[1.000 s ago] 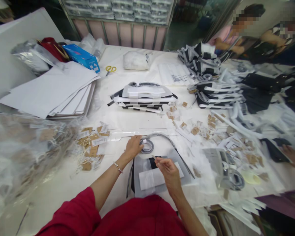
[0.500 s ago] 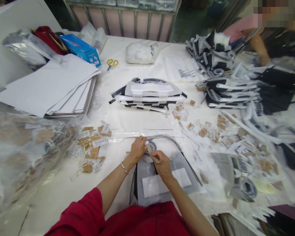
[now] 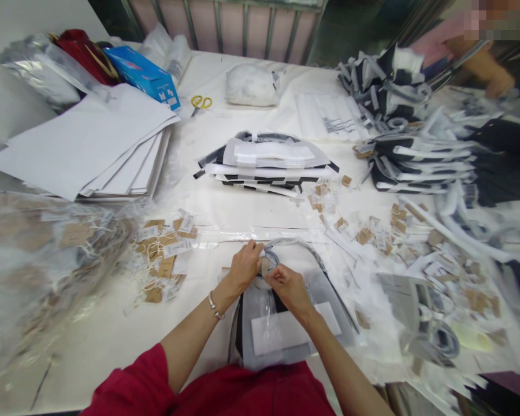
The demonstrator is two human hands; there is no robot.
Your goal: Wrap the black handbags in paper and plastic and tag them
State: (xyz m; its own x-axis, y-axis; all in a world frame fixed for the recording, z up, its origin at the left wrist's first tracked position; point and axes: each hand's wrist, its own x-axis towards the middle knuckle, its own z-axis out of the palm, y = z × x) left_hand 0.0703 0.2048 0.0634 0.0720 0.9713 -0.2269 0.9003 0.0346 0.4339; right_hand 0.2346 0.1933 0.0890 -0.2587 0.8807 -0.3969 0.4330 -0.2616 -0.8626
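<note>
The bag [image 3: 253, 309] lies by the middle of the table's [image 3: 95, 358] near edge, with a grey coil [image 3: 273, 258] at its far end; the left hand [image 3: 246, 266] grips the coil's left side, and the right hand [image 3: 288, 287] pinches a brown strip [image 3: 264, 266], though whether the strip touches the coil I cannot tell. For neat work, the left fingers should probably hold the loops snug, while the right guides the strip straight with light tension, lest it crease or the loops spread.
</note>
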